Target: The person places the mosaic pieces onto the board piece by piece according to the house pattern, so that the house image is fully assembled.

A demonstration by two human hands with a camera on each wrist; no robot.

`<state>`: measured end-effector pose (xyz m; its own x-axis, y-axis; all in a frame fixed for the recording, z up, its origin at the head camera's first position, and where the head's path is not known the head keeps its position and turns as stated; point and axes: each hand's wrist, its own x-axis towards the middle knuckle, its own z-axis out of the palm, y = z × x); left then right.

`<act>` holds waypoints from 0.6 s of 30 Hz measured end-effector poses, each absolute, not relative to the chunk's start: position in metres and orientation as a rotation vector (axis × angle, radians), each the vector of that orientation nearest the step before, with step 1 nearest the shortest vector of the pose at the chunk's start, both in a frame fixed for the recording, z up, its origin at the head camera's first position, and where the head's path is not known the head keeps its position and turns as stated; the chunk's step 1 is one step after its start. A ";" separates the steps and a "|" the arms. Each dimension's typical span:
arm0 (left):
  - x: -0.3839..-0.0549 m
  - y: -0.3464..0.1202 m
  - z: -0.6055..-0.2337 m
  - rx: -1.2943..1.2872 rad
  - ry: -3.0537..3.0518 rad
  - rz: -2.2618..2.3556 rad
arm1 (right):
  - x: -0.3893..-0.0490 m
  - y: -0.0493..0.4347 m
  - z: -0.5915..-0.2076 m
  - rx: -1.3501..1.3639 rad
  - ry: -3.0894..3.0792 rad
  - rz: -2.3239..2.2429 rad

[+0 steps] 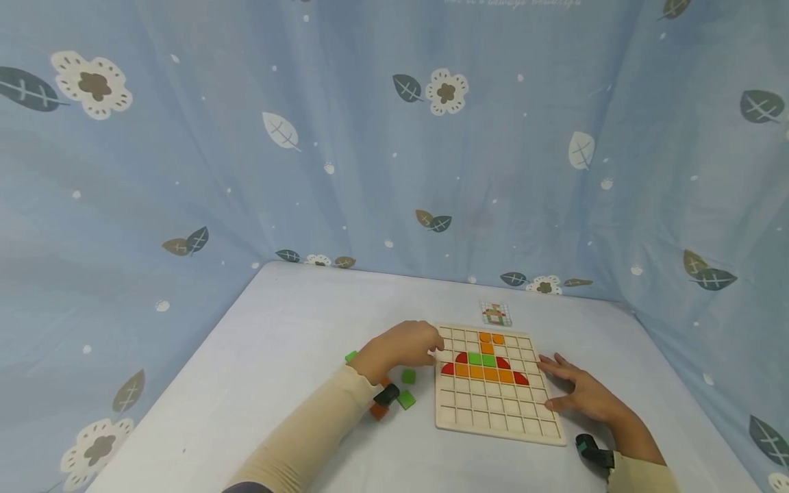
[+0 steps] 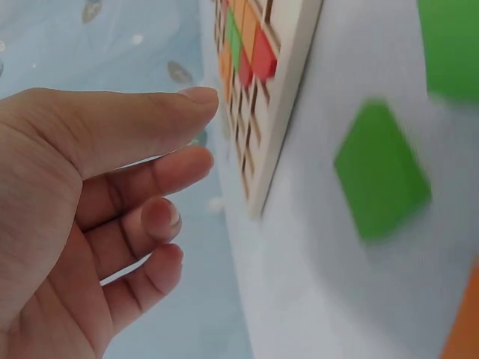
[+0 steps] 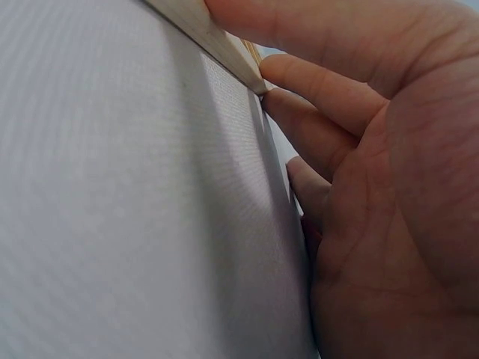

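A pale wooden grid board point(image 1: 499, 411) lies on the table, its upper half partly filled with orange pieces point(image 1: 483, 372), green squares point(image 1: 481, 359) and red rounded pieces point(image 1: 520, 378). My left hand point(image 1: 403, 344) hovers at the board's left edge, fingers loosely bent. Nothing shows between the thumb point(image 2: 150, 123) and the other fingers in the left wrist view, though the index finger is mostly hidden. Along the right edge of the board, my right hand point(image 1: 582, 390) rests with fingers spread, thumb and fingertips right at the rim in the right wrist view.
Loose green squares point(image 1: 409, 376) and orange pieces point(image 1: 379, 411) lie left of the board, partly under the left forearm. A small pattern card point(image 1: 496, 313) lies beyond the board. A blue printed curtain point(image 1: 345, 137) encloses the white table point(image 1: 296, 308).
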<state>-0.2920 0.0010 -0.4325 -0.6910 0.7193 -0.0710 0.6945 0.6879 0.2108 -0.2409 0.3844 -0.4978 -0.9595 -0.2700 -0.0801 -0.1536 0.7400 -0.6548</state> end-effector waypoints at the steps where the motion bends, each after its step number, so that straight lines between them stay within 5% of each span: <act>1: -0.293 -0.002 -0.431 1.159 2.755 0.235 | -0.241 0.384 -0.497 -0.336 2.770 -1.018; 18: -0.281 -0.042 -0.437 1.057 2.742 0.143 | -0.241 0.384 -0.500 -0.318 2.778 -0.984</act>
<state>-0.2814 -0.0418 -0.4374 -0.7246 0.6726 -0.1505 0.6532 0.7398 0.1613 -0.2411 0.3842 -0.4997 -0.9615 -0.2582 -0.0943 -0.1413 0.7585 -0.6362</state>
